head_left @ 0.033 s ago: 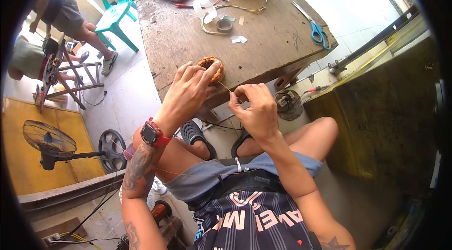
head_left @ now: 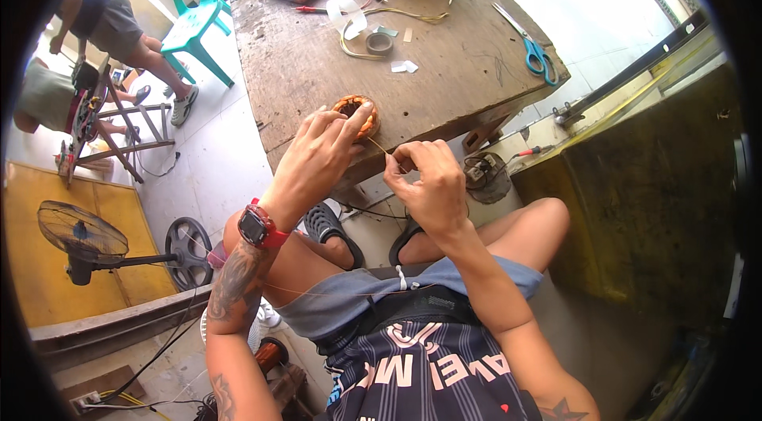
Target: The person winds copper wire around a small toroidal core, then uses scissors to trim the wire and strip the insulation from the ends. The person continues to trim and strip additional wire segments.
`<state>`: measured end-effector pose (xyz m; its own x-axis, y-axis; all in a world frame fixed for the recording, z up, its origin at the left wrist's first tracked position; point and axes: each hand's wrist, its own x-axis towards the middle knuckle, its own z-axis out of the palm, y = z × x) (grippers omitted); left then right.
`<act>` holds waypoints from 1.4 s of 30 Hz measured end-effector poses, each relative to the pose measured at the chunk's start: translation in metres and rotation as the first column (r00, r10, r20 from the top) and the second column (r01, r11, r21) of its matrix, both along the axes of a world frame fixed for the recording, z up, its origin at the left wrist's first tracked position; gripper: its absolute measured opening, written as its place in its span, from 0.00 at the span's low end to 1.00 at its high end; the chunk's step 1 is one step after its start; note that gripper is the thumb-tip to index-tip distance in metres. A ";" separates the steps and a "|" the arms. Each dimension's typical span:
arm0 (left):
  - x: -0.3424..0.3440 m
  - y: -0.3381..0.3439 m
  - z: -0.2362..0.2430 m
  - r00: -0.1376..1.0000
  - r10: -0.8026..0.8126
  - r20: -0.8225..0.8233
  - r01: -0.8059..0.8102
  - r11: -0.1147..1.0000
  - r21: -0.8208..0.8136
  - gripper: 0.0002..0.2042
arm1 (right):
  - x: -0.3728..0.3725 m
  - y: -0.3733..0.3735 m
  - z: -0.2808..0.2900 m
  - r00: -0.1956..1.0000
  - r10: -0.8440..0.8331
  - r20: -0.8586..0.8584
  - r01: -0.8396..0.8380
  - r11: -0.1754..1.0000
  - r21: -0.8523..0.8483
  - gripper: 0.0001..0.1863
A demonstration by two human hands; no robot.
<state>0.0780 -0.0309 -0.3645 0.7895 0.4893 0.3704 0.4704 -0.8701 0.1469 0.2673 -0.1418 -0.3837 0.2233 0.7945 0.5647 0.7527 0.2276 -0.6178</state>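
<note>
Fingers of the left hand (head_left: 317, 159) curl over a copper-wound coil ring (head_left: 356, 113) at the near edge of the wooden worktop (head_left: 444, 80), gripping it. At four o'clock from the coil, the right hand (head_left: 425, 183) pinches a thin wire (head_left: 378, 145) running taut to the ring. Farther out, a tape roll (head_left: 379, 43) lies at twelve o'clock and blue-handled scissors (head_left: 533, 48) at two o'clock.

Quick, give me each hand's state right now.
Left hand: fingers curled on the copper-wound coil at the table edge.
Right hand: closed, pinching a thin wire.
</note>
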 end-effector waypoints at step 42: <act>0.030 -0.069 -0.023 0.474 0.735 0.484 -0.016 0.557 -0.830 0.08 | -0.020 0.023 0.004 0.822 0.162 -0.545 -0.247 0.965 -0.086 0.18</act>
<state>0.1085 -0.1002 -0.3872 0.0403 0.9961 0.0781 0.1080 -0.0820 0.9908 0.2469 -0.1189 -0.3793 0.2767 0.9189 0.2811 0.2461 0.2151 -0.9451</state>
